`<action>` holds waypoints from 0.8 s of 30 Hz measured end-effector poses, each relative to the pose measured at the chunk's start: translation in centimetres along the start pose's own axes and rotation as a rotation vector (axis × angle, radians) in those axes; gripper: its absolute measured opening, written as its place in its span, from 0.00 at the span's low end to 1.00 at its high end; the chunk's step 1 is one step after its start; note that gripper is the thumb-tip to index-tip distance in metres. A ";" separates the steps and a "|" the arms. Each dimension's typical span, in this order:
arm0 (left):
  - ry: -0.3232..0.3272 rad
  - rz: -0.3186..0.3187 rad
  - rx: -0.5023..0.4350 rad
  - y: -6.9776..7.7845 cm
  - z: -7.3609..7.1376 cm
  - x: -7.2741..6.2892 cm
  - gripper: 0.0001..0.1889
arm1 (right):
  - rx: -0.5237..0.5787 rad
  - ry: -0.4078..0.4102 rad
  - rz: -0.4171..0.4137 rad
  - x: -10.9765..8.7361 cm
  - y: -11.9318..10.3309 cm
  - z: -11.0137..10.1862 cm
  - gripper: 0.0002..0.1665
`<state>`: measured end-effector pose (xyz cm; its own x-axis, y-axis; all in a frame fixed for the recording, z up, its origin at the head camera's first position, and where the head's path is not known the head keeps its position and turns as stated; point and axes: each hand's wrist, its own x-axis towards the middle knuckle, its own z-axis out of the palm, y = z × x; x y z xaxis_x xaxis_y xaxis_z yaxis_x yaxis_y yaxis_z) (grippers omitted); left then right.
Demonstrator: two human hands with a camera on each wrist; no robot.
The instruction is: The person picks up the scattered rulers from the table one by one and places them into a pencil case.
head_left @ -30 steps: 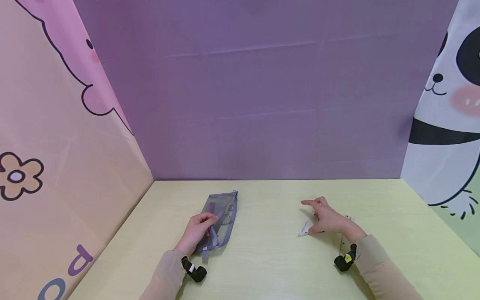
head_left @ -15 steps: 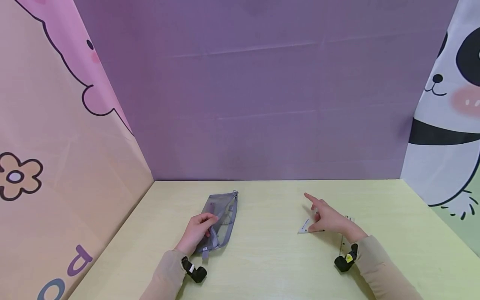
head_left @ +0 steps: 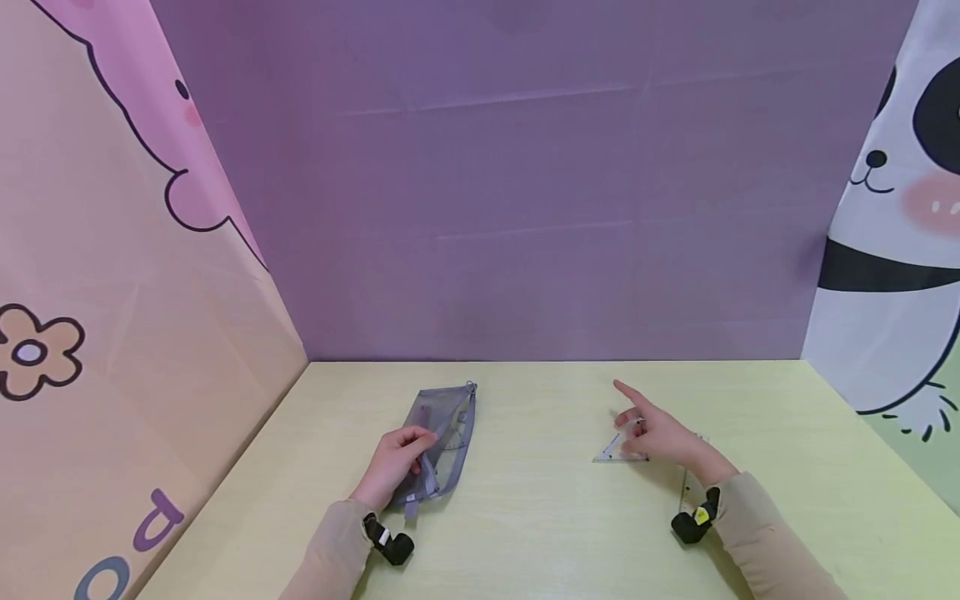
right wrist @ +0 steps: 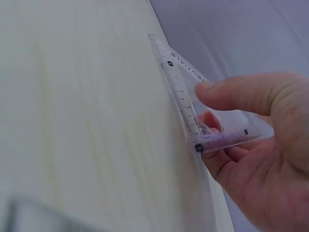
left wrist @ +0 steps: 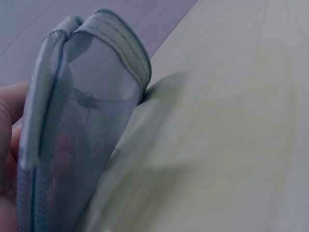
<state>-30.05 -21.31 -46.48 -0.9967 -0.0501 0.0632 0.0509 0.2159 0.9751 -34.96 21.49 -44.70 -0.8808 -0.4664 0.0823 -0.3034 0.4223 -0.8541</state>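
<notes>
My left hand (head_left: 393,458) pinches the zip edge of a grey-purple mesh pouch (head_left: 459,458) lying on the left of the table. In the left wrist view the zip opening of the pouch (left wrist: 108,72) gapes, with fingers showing through the mesh. A purple item and a clear curved piece with markings show inside it. On the right, my right hand (head_left: 663,437) holds a clear set square (head_left: 617,452) between thumb and curled fingers, index finger pointing away. Up close in the right wrist view, the set square (right wrist: 178,92) is tilted up, with the thumb on its inner cutout.
A clear straight ruler (head_left: 690,492) lies on the pale wooden table (head_left: 540,500), partly hidden under the right wrist. A purple backdrop (head_left: 487,250) stands along the far edge. Printed panels flank both sides.
The right fingers have drawn in around the set square, and more of it now shows, shifted slightly up. The index finger has straightened outward. The left hand and pouch stay put.
</notes>
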 end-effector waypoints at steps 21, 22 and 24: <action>-0.006 -0.004 -0.002 0.1 0.0 -0.1 0.09 | 0.144 0.088 0.075 -0.2 -0.1 -0.3 0.46; -0.006 -0.002 -0.003 0.2 0.0 -0.1 0.09 | 0.142 0.090 0.080 -0.2 -0.1 -0.3 0.41; -0.006 0.001 -0.004 0.3 0.0 -0.2 0.10 | 0.130 0.104 0.077 -0.2 -0.2 -0.2 0.31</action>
<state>-29.81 -21.28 -46.24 -0.9971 -0.0438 0.0629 0.0522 0.2122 0.9758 -34.79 21.72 -44.47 -0.9344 -0.3510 0.0610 -0.1900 0.3462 -0.9187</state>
